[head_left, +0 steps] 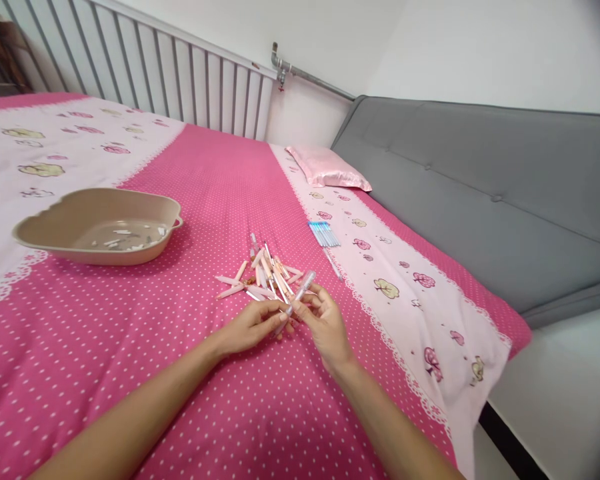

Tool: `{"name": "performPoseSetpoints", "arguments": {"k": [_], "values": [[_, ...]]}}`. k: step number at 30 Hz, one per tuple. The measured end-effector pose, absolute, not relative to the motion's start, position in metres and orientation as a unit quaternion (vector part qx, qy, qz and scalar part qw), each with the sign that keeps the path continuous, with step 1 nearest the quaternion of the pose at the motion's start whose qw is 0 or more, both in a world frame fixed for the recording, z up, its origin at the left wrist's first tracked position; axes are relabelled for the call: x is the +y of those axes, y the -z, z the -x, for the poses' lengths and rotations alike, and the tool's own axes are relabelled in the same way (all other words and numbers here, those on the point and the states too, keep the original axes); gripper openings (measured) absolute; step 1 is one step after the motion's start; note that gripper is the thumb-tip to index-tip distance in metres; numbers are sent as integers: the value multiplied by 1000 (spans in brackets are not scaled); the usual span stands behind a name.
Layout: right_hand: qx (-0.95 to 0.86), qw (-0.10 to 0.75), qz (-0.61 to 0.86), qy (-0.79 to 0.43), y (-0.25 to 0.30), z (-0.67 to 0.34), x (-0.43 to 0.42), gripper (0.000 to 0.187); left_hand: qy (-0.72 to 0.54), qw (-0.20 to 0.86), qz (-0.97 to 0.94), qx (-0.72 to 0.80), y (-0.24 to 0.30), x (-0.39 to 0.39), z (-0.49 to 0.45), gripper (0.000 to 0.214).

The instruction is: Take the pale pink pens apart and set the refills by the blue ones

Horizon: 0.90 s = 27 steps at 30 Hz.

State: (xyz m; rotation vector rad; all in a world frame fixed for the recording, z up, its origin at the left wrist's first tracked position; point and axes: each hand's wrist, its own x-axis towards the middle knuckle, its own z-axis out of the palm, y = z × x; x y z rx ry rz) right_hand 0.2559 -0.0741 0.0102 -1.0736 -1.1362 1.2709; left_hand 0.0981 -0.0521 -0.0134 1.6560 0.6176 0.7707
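Observation:
Both hands meet at one clear, pinkish pen (303, 288), which tilts up and to the right. My left hand (257, 325) pinches its lower end, and my right hand (325, 323) has its fingers closed round the middle. Just beyond the hands lies a loose pile of pale pink and peach pen parts (273, 272) with thin white refills among them. To the right of the pile, a row of blue-topped, whitish pens or refills (323, 234) lies side by side. A single thin stick (333, 263) lies just below that row.
A beige plastic basin (65, 250) at the left holds several small white and grey pieces. A pink pillow (327, 168) lies far back beside the grey padded headboard (470, 180). The bedspread (190, 407) is pink with white dots. A white radiator (180, 73) and pipe (320, 81) line the wall.

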Motion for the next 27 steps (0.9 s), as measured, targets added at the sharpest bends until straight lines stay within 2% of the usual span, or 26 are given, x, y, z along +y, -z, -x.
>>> {"name": "performPoseSetpoints", "arguments": {"k": [9, 16, 27], "values": [[-489, 528, 454, -525, -13, -255, -76, 35, -326, 568, -710, 259, 15, -52, -97, 32], [-462, 537, 398, -583, -18, -253, -77, 44, -333, 569, -706, 259, 15, -51, -98, 34], [-484, 545, 426, -536, -3, -259, -73, 45, -343, 572, -703, 248, 18, -51, -100, 34]]}}
